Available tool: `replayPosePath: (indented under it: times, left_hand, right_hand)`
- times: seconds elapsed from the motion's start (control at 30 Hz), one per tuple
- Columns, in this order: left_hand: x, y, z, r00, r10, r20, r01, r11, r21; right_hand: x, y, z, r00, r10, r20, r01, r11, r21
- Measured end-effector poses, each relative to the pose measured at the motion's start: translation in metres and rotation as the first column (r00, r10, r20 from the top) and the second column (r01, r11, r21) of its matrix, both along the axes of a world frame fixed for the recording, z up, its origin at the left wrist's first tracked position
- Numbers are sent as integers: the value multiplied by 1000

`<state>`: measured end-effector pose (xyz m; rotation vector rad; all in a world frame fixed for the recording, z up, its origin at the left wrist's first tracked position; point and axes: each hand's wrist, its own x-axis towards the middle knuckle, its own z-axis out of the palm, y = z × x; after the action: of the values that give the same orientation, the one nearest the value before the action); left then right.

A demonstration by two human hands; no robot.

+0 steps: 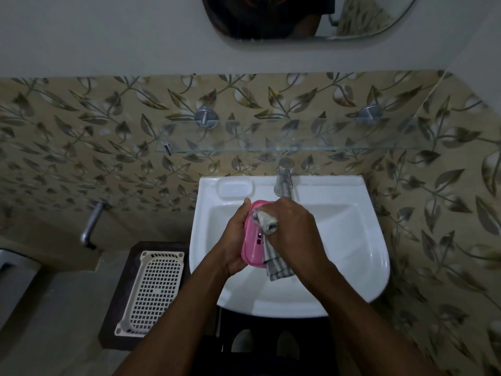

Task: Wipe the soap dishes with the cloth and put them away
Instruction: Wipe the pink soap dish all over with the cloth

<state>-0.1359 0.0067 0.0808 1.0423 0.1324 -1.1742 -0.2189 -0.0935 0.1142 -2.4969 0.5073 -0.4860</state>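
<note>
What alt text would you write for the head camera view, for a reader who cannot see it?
Over a white sink, the left hand holds a pink soap dish while the right hand holds a grey striped cloth against it. A white soap dish sits on the sink's back ledge, left of the tap.

Dim, flat light — corners darken, wide-angle bending curves the edges, fine detail slightly soft.

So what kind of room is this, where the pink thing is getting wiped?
Most likely a bathroom: there's a white sink with a tap, a mirror on the wall above it, and a glass shelf between them.
</note>
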Motion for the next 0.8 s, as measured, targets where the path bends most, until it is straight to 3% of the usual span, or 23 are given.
replayPosePath:
  times: [0.17,0.3,0.4,0.5,0.67,0.8]
  left_hand:
    - [4,2,-4,999,43,10,-43,999,15]
    - [-1,-2,-3,999,-5,37,4,1000,15]
    - [1,-1,-5,999,12,34,-13,1000,13]
    - [3,3,-7,999,22,44,-24,998,52]
    - [3,0,-3,998,45,52,-47,998,30]
    - [7,2,-1,996,94,7,-94,996,1]
  right_hand:
    - [-40,28,-3,971,220,-91,-226,972,-63]
    - [-6,5,5,996,55,-73,-64,989,-129]
    - [-14,19,-1,984,134,-117,-153,972,-177]
    - [-36,31,-11,964,250,-91,-261,953,-154]
    - [-1,14,-8,999,27,19,-26,999,-38]
    - [-22,40,-13,991,101,83,-110,988,105]
